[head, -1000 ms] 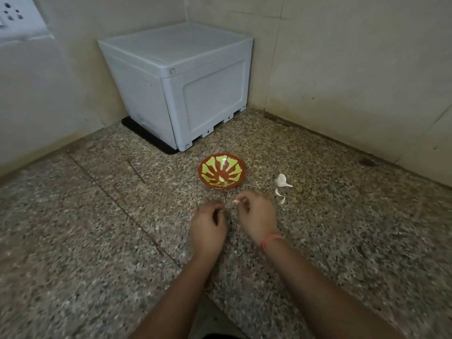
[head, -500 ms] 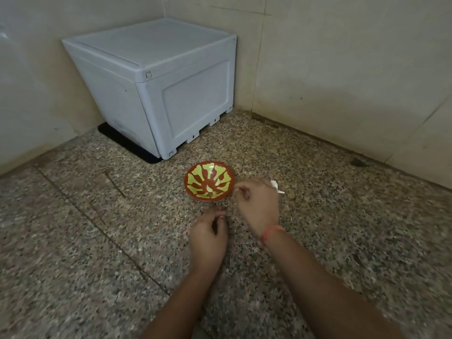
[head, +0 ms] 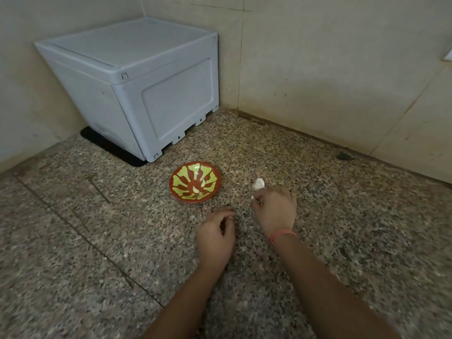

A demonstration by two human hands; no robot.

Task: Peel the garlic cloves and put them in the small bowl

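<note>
Site: the corner of a room, speckled stone floor (head: 97, 241), tiled wall (head: 318, 69) on two sides. A person is working low over the floor, both forearms reaching forward.

Bowl (head: 195, 200): small, red-brown with a green pattern, standing upright on the floor ahead of the hands. Two pale peeled cloves (head: 196, 189) lie inside, one near the centre and one just to its right.

Garlic (head: 259, 183): a white piece, still in its skin, lies on the floor to the right of the bowl, apart from it and just beyond the right knuckles.

Right hand (head: 275, 209): back upward and fingers curled under, low over the floor to the right of the bowl. Its fingertips pinch a small white bit (head: 253, 197). Whether this is clove or loose skin cannot be made out. A red thread (head: 282, 233) circles the wrist.

Left hand (head: 215, 238): nearer the person, below the bowl and a little to its right, fingers loosely curled. Nothing is seen held in it. The two hands are apart and not touching.

Other items: a grey plastic box (head: 146, 94) stands in the corner behind the bowl, on a black mat (head: 107, 148). A dark mark (head: 343, 155) sits on the floor by the right wall.
</note>
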